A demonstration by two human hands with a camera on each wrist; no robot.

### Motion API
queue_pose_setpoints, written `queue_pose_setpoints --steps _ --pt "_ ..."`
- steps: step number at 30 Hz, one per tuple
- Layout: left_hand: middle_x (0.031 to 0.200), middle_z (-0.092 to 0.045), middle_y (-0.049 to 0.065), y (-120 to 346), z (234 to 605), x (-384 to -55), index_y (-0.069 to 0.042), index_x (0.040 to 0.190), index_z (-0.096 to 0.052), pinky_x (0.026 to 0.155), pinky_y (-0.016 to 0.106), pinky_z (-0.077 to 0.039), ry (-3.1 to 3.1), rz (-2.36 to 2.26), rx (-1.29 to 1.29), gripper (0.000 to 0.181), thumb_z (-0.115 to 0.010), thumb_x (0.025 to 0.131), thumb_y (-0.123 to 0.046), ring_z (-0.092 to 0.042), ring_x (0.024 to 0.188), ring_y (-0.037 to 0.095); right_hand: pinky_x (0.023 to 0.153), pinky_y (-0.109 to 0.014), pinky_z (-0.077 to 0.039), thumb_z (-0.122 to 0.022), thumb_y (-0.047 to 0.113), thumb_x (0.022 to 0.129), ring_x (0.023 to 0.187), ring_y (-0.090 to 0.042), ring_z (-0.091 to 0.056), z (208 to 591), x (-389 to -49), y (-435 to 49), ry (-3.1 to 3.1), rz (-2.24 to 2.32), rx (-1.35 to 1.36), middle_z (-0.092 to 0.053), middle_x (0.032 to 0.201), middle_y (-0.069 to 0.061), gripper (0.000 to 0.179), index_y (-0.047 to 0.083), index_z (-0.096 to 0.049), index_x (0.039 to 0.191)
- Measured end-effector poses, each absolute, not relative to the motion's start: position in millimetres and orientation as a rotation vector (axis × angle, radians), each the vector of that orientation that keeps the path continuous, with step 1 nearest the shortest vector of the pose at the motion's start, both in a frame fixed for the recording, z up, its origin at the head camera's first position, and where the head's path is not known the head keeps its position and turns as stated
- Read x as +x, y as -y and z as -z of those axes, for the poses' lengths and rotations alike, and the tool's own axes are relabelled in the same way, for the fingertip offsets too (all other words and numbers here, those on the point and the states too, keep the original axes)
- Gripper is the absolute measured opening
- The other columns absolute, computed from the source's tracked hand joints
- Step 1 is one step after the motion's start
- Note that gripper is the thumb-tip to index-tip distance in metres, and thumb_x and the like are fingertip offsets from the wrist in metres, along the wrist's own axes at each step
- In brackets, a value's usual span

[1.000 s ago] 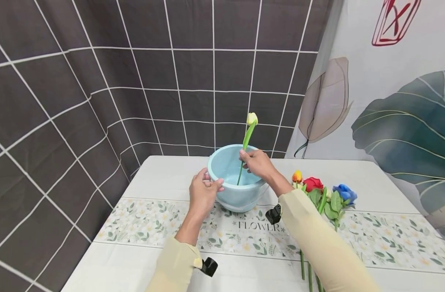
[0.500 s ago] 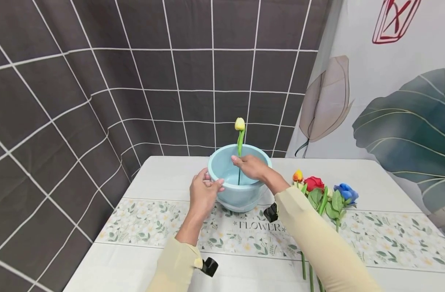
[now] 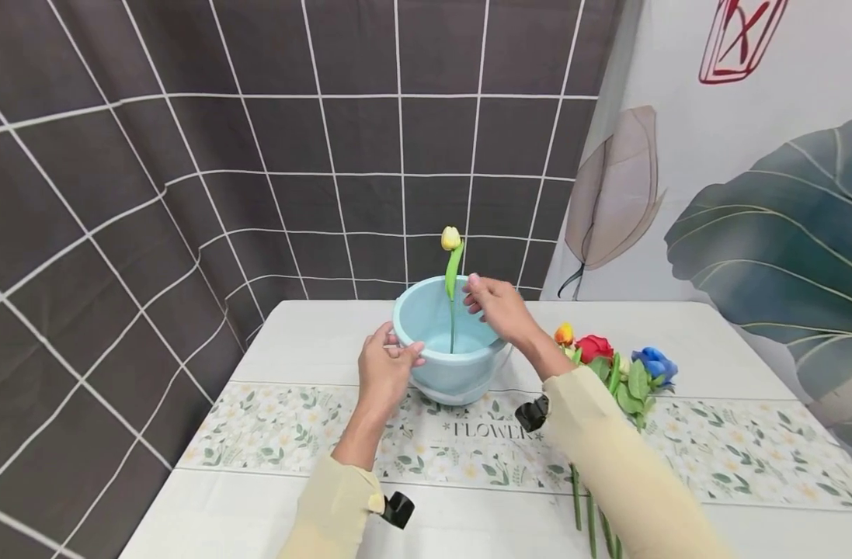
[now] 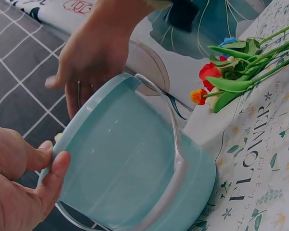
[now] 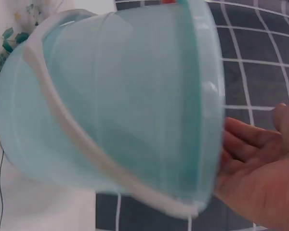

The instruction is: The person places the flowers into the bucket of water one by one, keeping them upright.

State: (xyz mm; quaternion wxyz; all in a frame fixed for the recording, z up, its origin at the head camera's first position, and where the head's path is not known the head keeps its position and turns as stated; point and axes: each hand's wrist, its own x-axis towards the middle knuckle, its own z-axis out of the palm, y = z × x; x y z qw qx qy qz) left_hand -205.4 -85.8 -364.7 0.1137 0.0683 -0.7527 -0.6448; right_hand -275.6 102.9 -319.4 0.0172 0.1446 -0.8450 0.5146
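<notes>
A light blue bucket [image 3: 457, 382] stands on the table, its pale handle [image 5: 82, 139] hanging down the outside. My left hand [image 3: 385, 369] grips the left of the rim between thumb and fingers, plainly seen in the left wrist view. Inside the bucket a pale yellow tulip [image 3: 452, 278] stands nearly upright on its own, its bloom above the rim. Beside the stem, over the bucket's right side, is my right hand [image 3: 504, 312], apart from the tulip with loosely bent fingers. In the right wrist view the bucket's wall hides part of those fingers.
To the right lie several flowers, among them an orange tulip [image 3: 564, 335], a red rose [image 3: 595, 348] and a blue rose [image 3: 653, 365]. Their stems run under the right sleeve [image 3: 628, 458]. A dark gridded curtain [image 3: 258, 202] hangs behind the white table [image 3: 328, 318].
My right hand lowered the tulip into the bucket, let go of it and drew back to the right. The bloom shifted left. My left hand keeps its hold on the rim.
</notes>
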Motion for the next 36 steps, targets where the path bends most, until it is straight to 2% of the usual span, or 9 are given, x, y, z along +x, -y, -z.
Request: queue_pose_setpoints --steps 3,5,10,15,21,25,27,30,36 --pt "0.116 -0.046 0.012 84 365 -207 0.000 0.143 -0.040 0.073 0.017 -0.058 2.213 1.900 0.197 0.062 -0.069 0.088 -0.005 -0.068 0.082 0.016 0.081 -0.041 -0.057 -0.034 0.038 0.105 0.095 -0.030 -0.062 316 -267 -127 2.468 -1.678 0.394 -0.063 0.109 -0.025 0.053 -0.008 -0.058 0.120" --pt "0.117 -0.046 0.012 83 365 -208 0.000 0.144 -0.038 0.073 0.017 -0.058 2.225 1.896 0.189 0.063 -0.068 0.088 -0.006 -0.068 0.082 0.016 0.078 -0.034 -0.057 -0.034 0.039 0.105 0.091 -0.024 -0.063 314 -258 -147 2.379 -1.705 0.347 -0.063 0.108 -0.023 0.054 -0.008 -0.058 0.120" --pt "0.119 -0.045 0.013 84 364 -211 -0.001 0.145 -0.036 0.074 0.016 -0.057 2.242 1.900 0.180 0.066 -0.068 0.088 -0.006 -0.067 0.085 0.018 0.069 -0.019 -0.057 -0.037 0.039 0.103 0.081 -0.012 -0.065 316 -232 -202 2.077 -1.947 0.243 -0.067 0.097 -0.010 0.052 -0.008 -0.056 0.119" --pt "0.120 -0.045 0.013 88 362 -210 -0.001 0.146 -0.035 0.074 0.016 -0.057 2.258 1.894 0.166 0.066 -0.068 0.089 -0.007 -0.066 0.088 0.020 0.067 -0.019 -0.058 -0.044 0.041 0.099 0.078 -0.013 -0.067 323 -207 -242 1.795 -2.165 0.179 -0.069 0.089 -0.003 0.044 0.003 -0.058 0.116" --pt "0.121 -0.044 0.013 100 362 -208 -0.001 0.147 -0.033 0.076 0.017 -0.057 2.284 1.873 0.176 0.066 -0.066 0.091 -0.009 -0.067 0.091 0.020 0.069 -0.018 -0.058 -0.041 0.039 0.100 0.079 -0.013 -0.067 331 -188 -259 1.775 -2.143 0.164 -0.067 0.093 -0.004 0.038 0.009 -0.056 0.118" --pt "0.122 -0.044 0.012 104 363 -208 -0.001 0.148 -0.032 0.077 0.017 -0.057 2.298 1.860 0.169 0.067 -0.066 0.091 -0.010 -0.067 0.090 0.020 0.065 -0.018 -0.058 -0.039 0.037 0.102 0.077 -0.011 -0.067 344 -175 -269 1.845 -2.060 0.076 -0.068 0.091 -0.001 0.033 0.013 -0.057 0.117" --pt "0.123 -0.044 0.013 105 363 -207 -0.002 0.148 -0.032 0.077 0.017 -0.057 2.308 1.847 0.172 0.067 -0.066 0.091 -0.011 -0.067 0.091 0.020 0.062 -0.018 -0.057 -0.038 0.038 0.102 0.076 -0.010 -0.067 353 -168 -274 1.932 -1.971 -0.018 -0.067 0.091 0.002 0.034 0.014 -0.056 0.118" --pt "0.124 -0.044 0.013 106 361 -207 -0.002 0.148 -0.031 0.078 0.017 -0.056 2.323 1.840 0.180 0.067 -0.065 0.092 -0.012 -0.067 0.094 0.021 0.061 -0.021 -0.058 -0.034 0.045 0.102 0.078 -0.008 -0.066 376 -163 -286 2.115 -1.771 -0.179 -0.065 0.093 0.006 0.047 0.011 -0.053 0.127" --pt "0.124 -0.043 0.013 103 360 -208 -0.003 0.149 -0.030 0.078 0.016 -0.056 2.361 1.839 0.181 0.066 -0.064 0.093 -0.013 -0.066 0.095 0.021 0.055 -0.023 -0.057 -0.031 0.065 0.094 0.081 -0.011 -0.066 467 -175 -337 2.280 -1.525 -0.472 -0.064 0.102 -0.002 0.068 0.015 -0.048 0.137"
